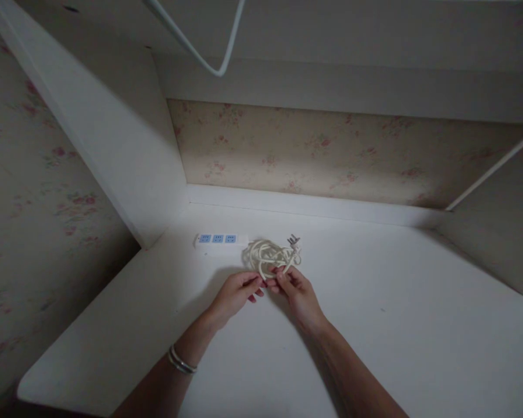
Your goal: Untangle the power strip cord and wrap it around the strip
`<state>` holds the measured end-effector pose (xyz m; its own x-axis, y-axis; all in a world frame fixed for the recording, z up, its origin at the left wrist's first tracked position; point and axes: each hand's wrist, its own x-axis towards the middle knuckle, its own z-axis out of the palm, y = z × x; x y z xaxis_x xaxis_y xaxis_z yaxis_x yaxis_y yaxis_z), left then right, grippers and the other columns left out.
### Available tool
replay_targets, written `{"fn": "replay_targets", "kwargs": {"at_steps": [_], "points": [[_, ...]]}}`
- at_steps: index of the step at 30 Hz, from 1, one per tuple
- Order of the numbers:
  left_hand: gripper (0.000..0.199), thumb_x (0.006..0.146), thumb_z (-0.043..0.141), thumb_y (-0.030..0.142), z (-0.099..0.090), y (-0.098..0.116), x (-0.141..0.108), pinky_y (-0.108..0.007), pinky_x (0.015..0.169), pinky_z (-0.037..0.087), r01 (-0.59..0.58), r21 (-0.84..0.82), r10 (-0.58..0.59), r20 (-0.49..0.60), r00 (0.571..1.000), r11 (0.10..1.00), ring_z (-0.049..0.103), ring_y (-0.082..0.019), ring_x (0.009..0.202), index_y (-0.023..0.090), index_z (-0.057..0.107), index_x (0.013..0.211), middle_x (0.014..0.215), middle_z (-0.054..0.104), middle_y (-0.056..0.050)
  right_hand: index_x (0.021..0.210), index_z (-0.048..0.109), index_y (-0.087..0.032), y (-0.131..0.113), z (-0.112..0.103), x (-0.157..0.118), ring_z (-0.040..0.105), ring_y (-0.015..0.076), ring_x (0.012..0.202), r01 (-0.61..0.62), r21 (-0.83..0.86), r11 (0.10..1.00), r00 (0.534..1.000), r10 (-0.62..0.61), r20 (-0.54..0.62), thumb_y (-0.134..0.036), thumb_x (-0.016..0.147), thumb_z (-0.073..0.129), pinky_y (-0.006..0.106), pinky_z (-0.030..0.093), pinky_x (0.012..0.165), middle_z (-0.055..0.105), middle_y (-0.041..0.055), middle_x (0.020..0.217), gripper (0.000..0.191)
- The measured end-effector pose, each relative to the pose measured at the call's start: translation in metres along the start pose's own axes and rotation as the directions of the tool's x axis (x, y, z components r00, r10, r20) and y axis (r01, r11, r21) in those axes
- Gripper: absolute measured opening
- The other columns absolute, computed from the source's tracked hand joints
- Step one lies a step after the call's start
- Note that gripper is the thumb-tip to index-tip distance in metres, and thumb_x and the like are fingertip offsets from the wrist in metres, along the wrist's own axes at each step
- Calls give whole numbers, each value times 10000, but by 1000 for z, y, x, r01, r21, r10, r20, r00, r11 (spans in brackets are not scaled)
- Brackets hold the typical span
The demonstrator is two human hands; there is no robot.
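Note:
A white power strip with three blue sockets (218, 238) lies on the white desk. From its right end runs a coiled whitish cord (265, 251), and the plug (293, 242) with its metal pins pointing up rests at the coil's right side. At the near edge of the coil, my left hand (240, 290) pinches a part of the cord between thumb and fingers. My right hand (296, 290), close beside it, grips another stretch of cord below the plug. The fingertips of the two hands almost meet.
The white desk top (375, 348) spreads around the hands. A side panel (113, 128) stands at the left, another panel (501, 226) at the right. A shelf (331, 87) spans above, with a white cable (218, 71) hanging from the top. Floral wallpaper (305, 154) shows behind.

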<state>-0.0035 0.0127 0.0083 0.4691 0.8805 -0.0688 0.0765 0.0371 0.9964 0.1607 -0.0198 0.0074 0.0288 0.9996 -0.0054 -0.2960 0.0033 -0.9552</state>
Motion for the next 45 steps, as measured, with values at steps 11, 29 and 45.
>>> {"fn": "replay_targets", "kwargs": {"at_steps": [11, 29, 45], "points": [[341, 829, 578, 402, 3, -12, 3, -202, 453, 449, -106, 91, 112, -61, 992, 990, 571, -127, 651, 194, 653, 1088, 946, 614, -63, 1148, 600, -213, 4, -3, 1, 462, 67, 427, 14, -195, 981, 1000, -15, -2, -469, 760, 700, 220, 359, 393, 645, 18, 883, 475], [207, 832, 607, 366, -4, -4, 3, -214, 545, 418, -248, 263, 319, -276, 907, 932, 531, -110, 658, 169, 647, 786, 881, 543, -30, 932, 713, -177, -8, -11, -5, 563, 143, 580, 123, -525, 842, 937, -273, -219, -507, 817, 612, 243, 416, 557, 654, 18, 692, 363], [402, 875, 509, 537, -10, 10, 0, -174, 434, 289, -329, -420, 96, -487, 868, 846, 352, -45, 486, 188, 397, 712, 661, 367, 62, 464, 458, -178, -1, -24, 1, 356, 104, 466, 37, -593, 804, 948, -216, -233, -556, 842, 542, 250, 266, 472, 381, -32, 459, 542]]}}
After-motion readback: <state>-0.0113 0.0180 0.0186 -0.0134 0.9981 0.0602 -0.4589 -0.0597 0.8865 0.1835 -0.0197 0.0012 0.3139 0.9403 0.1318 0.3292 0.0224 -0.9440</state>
